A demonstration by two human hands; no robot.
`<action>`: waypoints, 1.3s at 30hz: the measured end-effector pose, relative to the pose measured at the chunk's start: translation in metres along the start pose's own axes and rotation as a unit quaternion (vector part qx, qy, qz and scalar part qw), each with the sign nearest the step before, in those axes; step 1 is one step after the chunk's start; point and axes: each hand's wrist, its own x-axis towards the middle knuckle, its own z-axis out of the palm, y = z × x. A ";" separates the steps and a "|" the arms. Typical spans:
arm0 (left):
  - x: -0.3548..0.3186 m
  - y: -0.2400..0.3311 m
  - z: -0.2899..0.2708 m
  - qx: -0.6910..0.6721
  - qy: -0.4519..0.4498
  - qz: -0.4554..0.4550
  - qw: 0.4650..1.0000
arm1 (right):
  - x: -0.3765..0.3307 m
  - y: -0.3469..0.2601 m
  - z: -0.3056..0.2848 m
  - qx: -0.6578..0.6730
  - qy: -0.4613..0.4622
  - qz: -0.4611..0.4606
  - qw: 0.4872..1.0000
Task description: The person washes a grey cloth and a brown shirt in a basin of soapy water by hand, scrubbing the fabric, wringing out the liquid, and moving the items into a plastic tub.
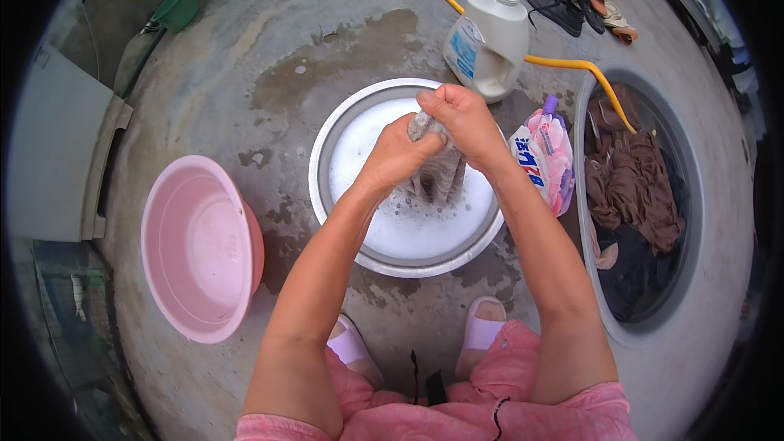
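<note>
Both my hands grip a wet grey-brown cloth over a round metal basin full of white suds. My left hand is closed on the cloth's upper left part. Slightly farther away and to the right, my right hand pinches its top. The cloth hangs down between them, its lower end at the foam, where dark specks and bubbles show. Which kind of garment it is, I cannot make out. A white detergent jug without a cap stands just beyond the basin, and a pink-and-purple soap pouch lies against its right side.
A pink plastic basin stands on the left. To the right, a large grey tub holds brown and dark clothes in water, with a yellow hose running into it. Shoes lie at the far right; green buckets at the far left.
</note>
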 end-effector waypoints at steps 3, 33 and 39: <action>0.003 -0.001 0.004 0.026 0.025 -0.014 0.999 | -0.002 0.001 0.000 -0.042 0.023 -0.025 0.999; -0.002 0.007 0.004 -0.051 0.006 -0.035 0.998 | -0.003 -0.010 0.001 -0.063 -0.007 -0.013 0.998; -0.001 0.006 0.013 -0.011 0.048 -0.064 0.997 | -0.007 -0.006 0.002 -0.156 -0.003 -0.020 0.988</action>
